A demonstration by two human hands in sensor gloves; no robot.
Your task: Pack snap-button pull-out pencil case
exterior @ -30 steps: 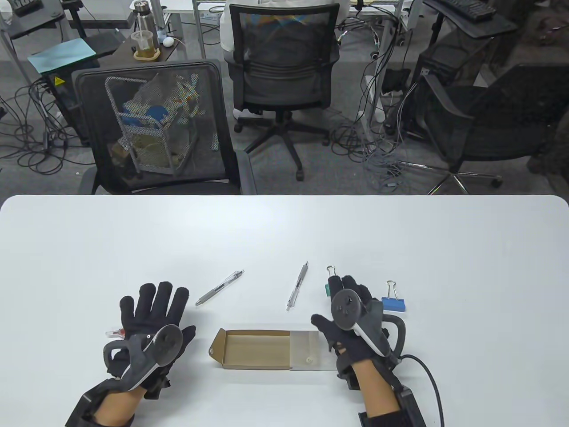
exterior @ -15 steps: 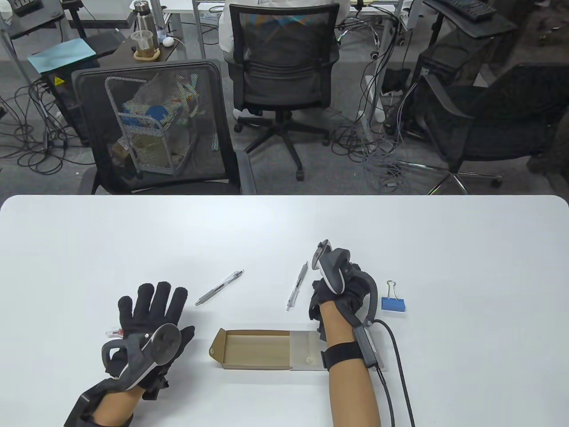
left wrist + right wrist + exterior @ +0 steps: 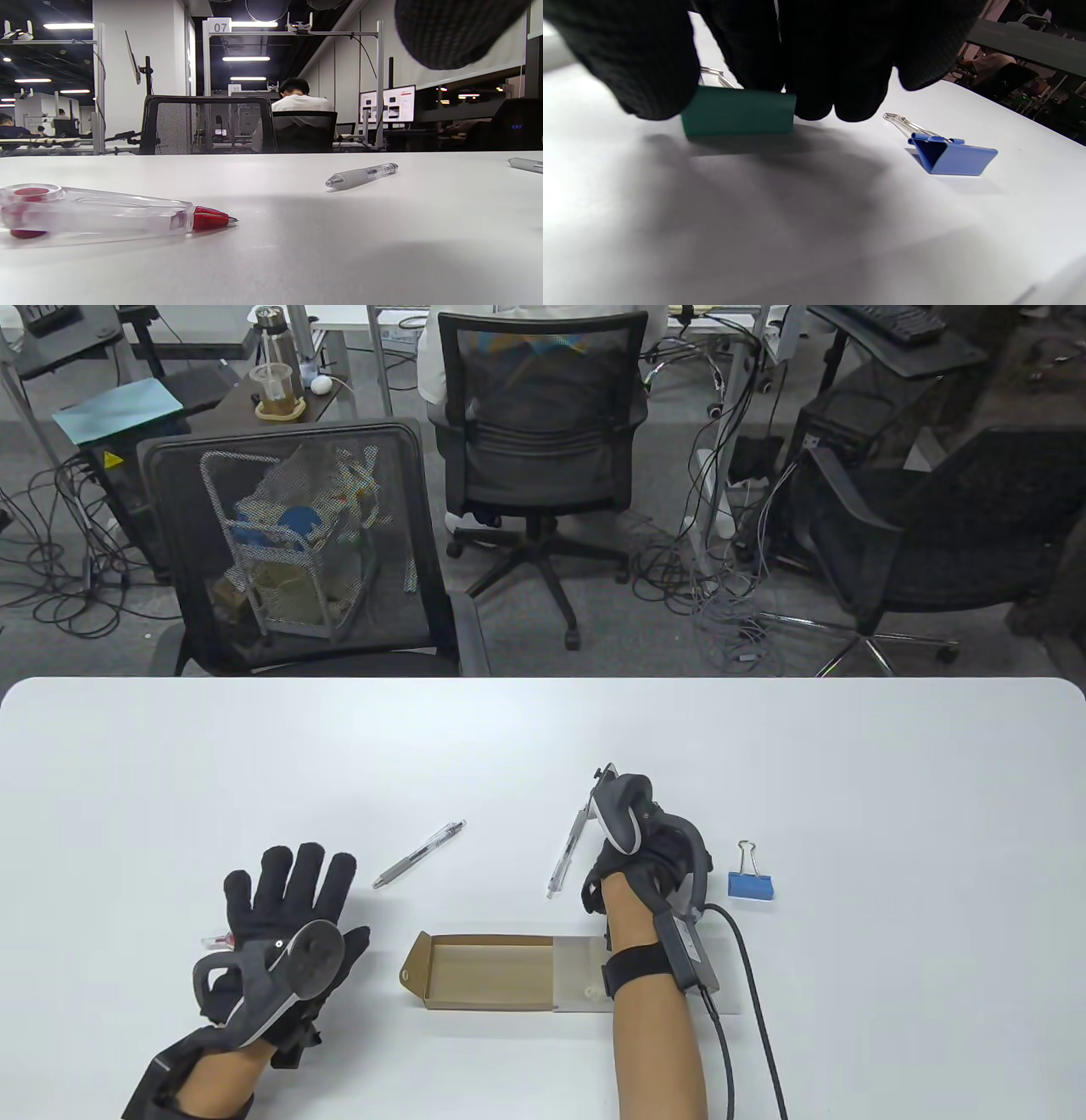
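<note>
The pencil case lies near the table's front: a brown cardboard tray (image 3: 488, 971) pulled out to the left of its translucent sleeve (image 3: 581, 976). My right hand (image 3: 640, 857) is curled, knuckles up, behind the sleeve. In the right wrist view its fingers (image 3: 814, 63) grip a green binder clip (image 3: 738, 111) at or just above the tabletop. My left hand (image 3: 288, 899) lies flat and open on the table left of the tray, holding nothing. A clear-and-red correction tape (image 3: 97, 212) lies beside it and peeks out at the hand's left edge (image 3: 216, 938).
A blue binder clip (image 3: 751, 884) lies right of my right hand, also in the right wrist view (image 3: 952, 154). One pen (image 3: 418, 854) lies behind the tray, another (image 3: 567, 848) just left of my right hand. Chairs stand beyond the far edge.
My right hand went from lying flat over the green clip to curled around it, wrist raised and shifted slightly left. My left hand has not moved.
</note>
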